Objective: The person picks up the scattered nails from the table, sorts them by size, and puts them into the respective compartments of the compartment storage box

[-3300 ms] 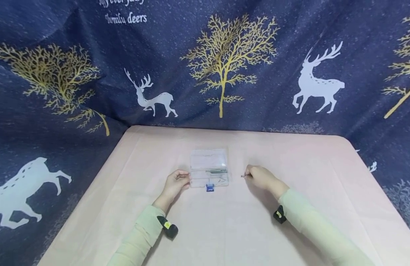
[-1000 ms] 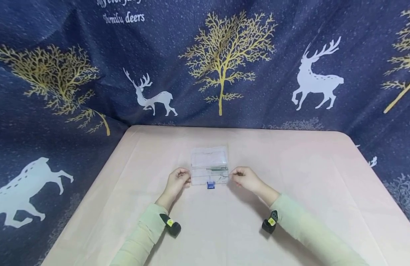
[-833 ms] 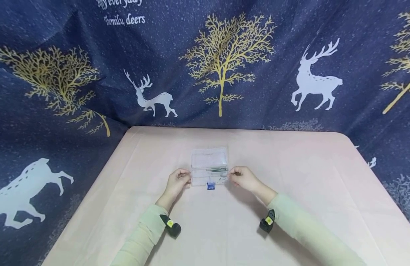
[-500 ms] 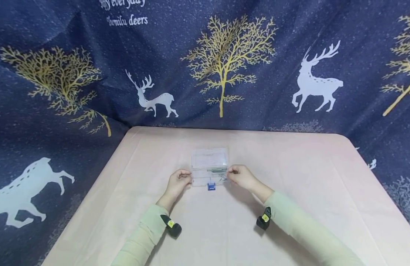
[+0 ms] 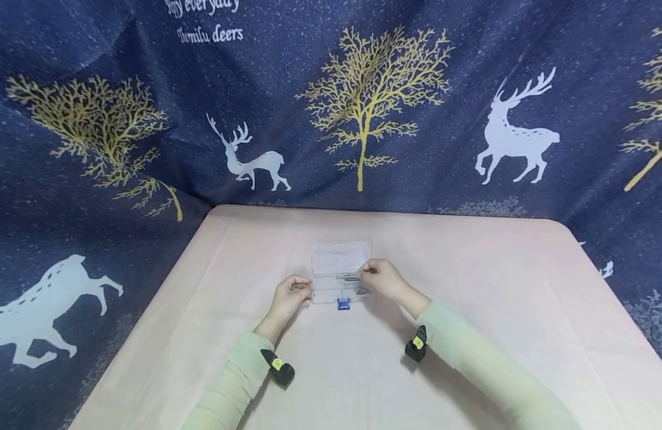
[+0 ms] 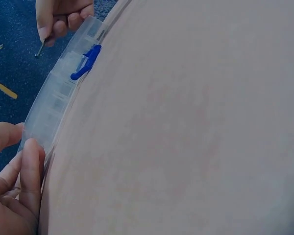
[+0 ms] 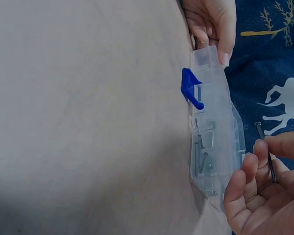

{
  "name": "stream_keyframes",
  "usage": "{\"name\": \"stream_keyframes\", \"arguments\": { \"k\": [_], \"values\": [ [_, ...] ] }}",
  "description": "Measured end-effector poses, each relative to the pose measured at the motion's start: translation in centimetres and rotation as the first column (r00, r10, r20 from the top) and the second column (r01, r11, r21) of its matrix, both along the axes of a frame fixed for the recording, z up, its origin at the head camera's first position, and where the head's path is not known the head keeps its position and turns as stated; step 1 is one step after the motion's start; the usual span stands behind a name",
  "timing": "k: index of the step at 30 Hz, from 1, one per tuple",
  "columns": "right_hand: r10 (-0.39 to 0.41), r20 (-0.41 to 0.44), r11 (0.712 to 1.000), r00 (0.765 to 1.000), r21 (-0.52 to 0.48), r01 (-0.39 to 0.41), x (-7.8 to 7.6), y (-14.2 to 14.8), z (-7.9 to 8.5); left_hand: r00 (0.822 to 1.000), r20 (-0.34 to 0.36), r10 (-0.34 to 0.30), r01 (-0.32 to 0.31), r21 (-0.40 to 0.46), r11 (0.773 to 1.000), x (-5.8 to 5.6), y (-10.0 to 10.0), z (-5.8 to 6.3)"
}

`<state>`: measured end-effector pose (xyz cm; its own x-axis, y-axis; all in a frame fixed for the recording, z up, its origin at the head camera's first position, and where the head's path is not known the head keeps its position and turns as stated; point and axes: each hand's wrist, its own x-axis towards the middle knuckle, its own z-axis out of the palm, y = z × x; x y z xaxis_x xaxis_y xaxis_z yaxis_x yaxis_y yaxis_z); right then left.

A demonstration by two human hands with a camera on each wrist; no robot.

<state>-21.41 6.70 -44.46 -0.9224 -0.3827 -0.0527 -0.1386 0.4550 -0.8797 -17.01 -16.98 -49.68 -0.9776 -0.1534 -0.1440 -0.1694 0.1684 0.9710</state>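
Note:
A clear plastic box (image 5: 325, 295) with a blue latch (image 5: 343, 304) stands on the table with its lid (image 5: 338, 257) raised at the back. My left hand (image 5: 288, 298) grips the box's left end between thumb and fingers. Over the right side of the box, my right hand (image 5: 381, 278) pinches a thin metal nail (image 7: 271, 164), its flat head showing past the fingers in the right wrist view. Several long nails (image 5: 348, 277) lie in the back compartment. Smaller metal pieces (image 7: 200, 152) show through the front wall.
A pale pink cloth (image 5: 470, 257) covers the table, whose back edge meets a dark blue curtain (image 5: 433, 161) printed with deer and trees. Black wrist cameras (image 5: 282, 375) hang below both sleeves, near the tabletop.
My right hand, with the nail, has come left from beside the box, then risen and moved back to above its right rear part. My left hand stays at the left end.

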Motion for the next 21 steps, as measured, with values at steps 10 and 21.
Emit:
{"name": "stream_keyframes", "arguments": {
  "k": [10, 21],
  "values": [
    [-0.054, 0.055, 0.998, 0.997, -0.035, 0.056, -0.3, 0.6, -0.2, 0.999, -0.014, -0.031, 0.031, 0.014, 0.999, 0.0, 0.5, 0.1],
    [-0.063, 0.000, 0.998, 0.998, -0.009, 0.063, 0.4, 2.9, 0.5, 0.998, -0.003, -0.059, 0.059, 0.013, 0.998, -0.7, 0.8, 0.0]
  ]
}}
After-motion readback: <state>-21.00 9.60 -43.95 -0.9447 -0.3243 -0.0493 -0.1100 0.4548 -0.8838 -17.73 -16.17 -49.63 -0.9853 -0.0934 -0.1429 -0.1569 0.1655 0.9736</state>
